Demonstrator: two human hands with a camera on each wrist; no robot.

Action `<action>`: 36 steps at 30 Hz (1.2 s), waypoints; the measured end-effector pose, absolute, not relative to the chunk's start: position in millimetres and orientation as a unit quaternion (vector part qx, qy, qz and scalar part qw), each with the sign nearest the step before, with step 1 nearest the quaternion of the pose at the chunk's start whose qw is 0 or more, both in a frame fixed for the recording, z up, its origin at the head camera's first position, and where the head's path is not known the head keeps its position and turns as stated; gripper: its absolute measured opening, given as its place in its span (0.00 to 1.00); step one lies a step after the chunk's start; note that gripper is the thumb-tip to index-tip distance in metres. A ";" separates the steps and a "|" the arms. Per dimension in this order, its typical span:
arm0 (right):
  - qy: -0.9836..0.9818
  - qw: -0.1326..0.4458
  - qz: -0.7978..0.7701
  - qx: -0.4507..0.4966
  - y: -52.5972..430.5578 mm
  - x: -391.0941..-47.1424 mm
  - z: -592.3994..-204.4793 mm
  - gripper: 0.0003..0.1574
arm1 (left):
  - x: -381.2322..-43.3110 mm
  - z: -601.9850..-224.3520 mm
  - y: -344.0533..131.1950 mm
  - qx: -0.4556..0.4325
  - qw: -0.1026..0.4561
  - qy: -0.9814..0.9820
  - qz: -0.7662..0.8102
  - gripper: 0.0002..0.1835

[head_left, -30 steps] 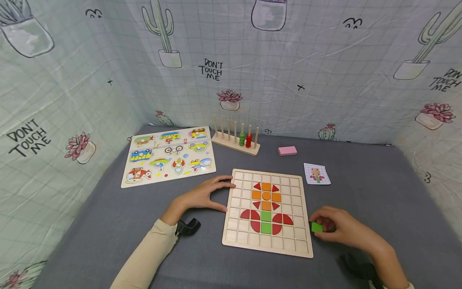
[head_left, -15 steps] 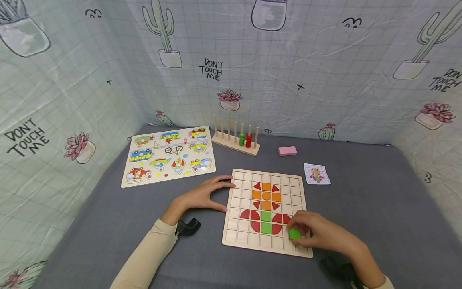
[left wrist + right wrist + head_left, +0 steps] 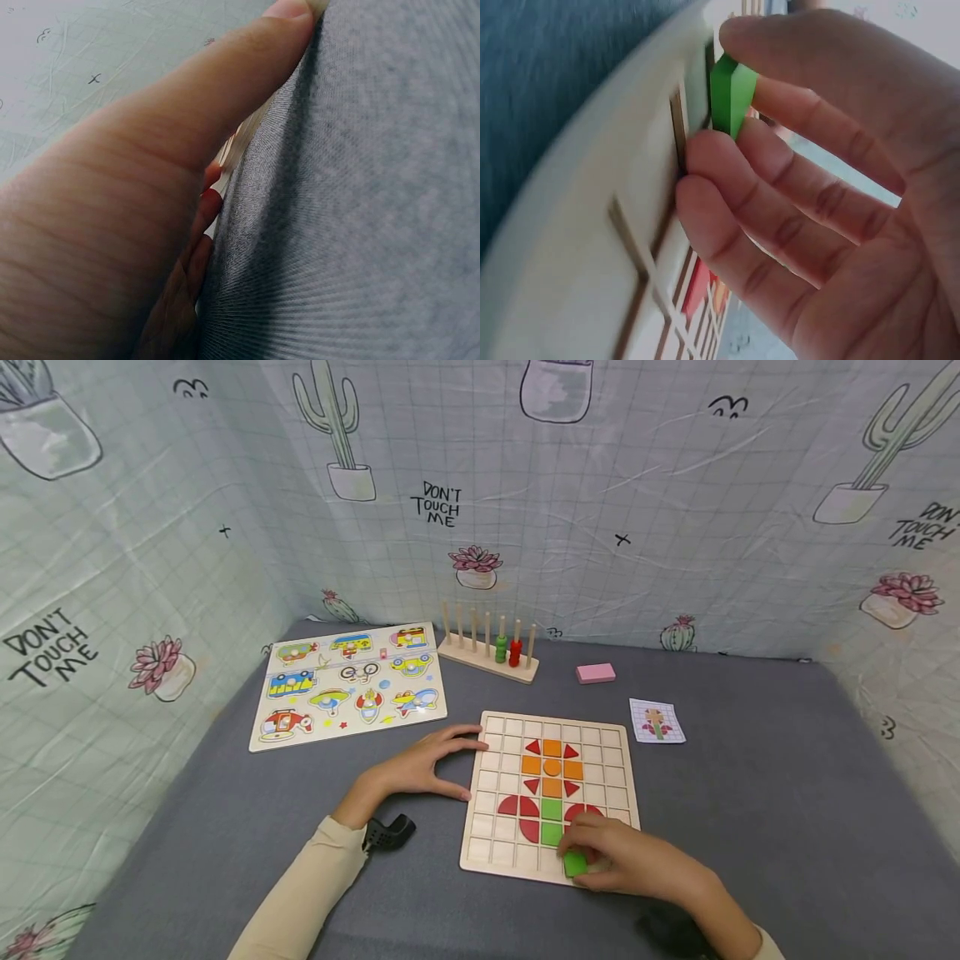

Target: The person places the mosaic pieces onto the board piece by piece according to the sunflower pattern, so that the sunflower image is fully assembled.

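Between thumb and fingers my right hand [image 3: 630, 857] pinches a green square tile [image 3: 575, 864], low over the front rows of a wooden grid board [image 3: 483, 852]. The right wrist view shows the green tile [image 3: 733, 94] tilted close to the board's grooves. Orange squares [image 3: 552, 787], an orange circle [image 3: 552, 767], red triangles [image 3: 533, 786], red quarter-rounds [image 3: 529, 832] and two green squares [image 3: 551, 809] lie in the board's cells. My left hand [image 3: 427, 764] rests at the board's left edge, thumb and fingers spread against it. My right hand hides some red pieces.
A small pattern card [image 3: 657, 722] lies right of the board, with a pink block [image 3: 596, 673] behind. A peg stand [image 3: 487, 658] with green and red beads is at the back. A vehicle puzzle board [image 3: 348, 685] lies at the back left.
My right hand has carried the green tile leftward, from beside the board's right edge to over its front rows. My left hand has stayed at the left edge.
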State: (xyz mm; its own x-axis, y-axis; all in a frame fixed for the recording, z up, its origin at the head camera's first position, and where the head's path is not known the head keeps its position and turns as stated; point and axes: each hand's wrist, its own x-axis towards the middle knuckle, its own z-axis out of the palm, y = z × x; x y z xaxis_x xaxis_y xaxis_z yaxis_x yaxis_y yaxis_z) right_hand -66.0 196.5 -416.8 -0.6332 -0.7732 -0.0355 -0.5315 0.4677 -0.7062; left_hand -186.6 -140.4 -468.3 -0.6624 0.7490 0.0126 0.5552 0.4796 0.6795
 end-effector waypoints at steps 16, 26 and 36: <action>0.869 0.152 -0.311 -0.353 175.7 -59.4 -425.0 0.10 | -185.1 -465.5 -140.1 0.381 0.152 0.848 0.336 0.39; 0.870 0.150 -0.317 -0.346 174.7 -59.4 -423.5 0.09 | -184.8 -466.3 -140.1 0.383 0.149 0.847 0.337 0.39; 0.874 0.129 -0.312 -0.350 176.3 -57.9 -426.0 0.10 | -185.0 -466.4 -140.4 0.382 0.147 0.847 0.338 0.39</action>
